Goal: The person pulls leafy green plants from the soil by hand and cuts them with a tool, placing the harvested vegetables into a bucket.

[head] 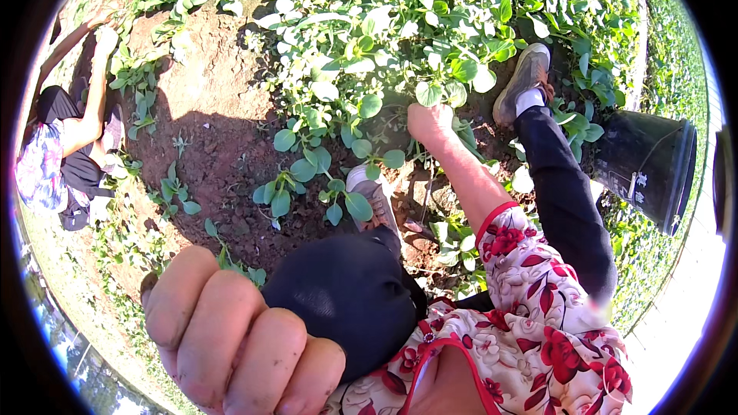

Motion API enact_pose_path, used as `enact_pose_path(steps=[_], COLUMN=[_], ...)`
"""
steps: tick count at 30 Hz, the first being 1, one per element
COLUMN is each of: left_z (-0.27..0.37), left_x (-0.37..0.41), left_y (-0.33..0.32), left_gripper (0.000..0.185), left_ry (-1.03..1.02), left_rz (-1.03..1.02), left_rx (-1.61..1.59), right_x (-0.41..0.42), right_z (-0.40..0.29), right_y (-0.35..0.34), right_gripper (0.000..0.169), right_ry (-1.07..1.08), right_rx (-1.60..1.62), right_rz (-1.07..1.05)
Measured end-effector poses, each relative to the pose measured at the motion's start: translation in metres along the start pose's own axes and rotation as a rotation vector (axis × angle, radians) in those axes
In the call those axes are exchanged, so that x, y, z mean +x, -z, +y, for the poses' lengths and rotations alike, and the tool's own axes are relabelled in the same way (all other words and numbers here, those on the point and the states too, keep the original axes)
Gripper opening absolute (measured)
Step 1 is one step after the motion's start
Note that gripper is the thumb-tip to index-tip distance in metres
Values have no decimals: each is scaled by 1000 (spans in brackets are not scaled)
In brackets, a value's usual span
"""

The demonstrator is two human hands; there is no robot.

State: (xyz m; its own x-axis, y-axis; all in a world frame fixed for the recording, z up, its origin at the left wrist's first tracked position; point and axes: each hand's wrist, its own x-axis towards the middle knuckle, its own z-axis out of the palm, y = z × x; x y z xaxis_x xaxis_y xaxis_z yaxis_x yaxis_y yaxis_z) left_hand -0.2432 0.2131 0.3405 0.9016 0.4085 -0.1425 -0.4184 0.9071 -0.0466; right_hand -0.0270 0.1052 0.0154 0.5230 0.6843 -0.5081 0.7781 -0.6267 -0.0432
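Note:
My right hand [429,122] reaches down into the leafy green plants [357,63], its fingers curled and mostly hidden. Round leaves [429,94] touch or overlap its far edge; whether it grips a stem cannot be told. Close to the camera at the lower left, my left hand [242,334] is raised with its fingers folded into a fist. Soil marks its skin, and nothing shows in it. Low broad-leaved seedlings [281,202] grow from the brown soil [225,184] near my left shoe [375,199]. My right shoe [527,80] stands among plants.
A black plastic bucket [646,164] bearing writing lies tilted on its side at the right. At the far left another person [78,144] crouches, arms stretched towards the plants. My bent knee [346,300] lies beside my left hand. A pale paved edge [669,323] borders the greenery.

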Motion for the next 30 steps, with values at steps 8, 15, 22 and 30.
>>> enact_pose_path(steps=[8,15,22,30], left_z=[-4,-7,-4,-6], left_x=[1,-8,2,4], left_y=[-17,-5,-11,-9], left_gripper=[19,23,15,16], left_ry=[-57,-82,-47,-29], left_rz=[185,183,167,173], left_rx=[28,-47,-19,-3], right_x=[-30,37,57,-19], right_z=[-33,-6,-9,-42], right_y=[1,-5,37,46], right_gripper=[12,31,19,28], right_ry=[229,299,269,241], right_rx=[-18,-342,-235,55], right_rz=[165,155,-99,-403])
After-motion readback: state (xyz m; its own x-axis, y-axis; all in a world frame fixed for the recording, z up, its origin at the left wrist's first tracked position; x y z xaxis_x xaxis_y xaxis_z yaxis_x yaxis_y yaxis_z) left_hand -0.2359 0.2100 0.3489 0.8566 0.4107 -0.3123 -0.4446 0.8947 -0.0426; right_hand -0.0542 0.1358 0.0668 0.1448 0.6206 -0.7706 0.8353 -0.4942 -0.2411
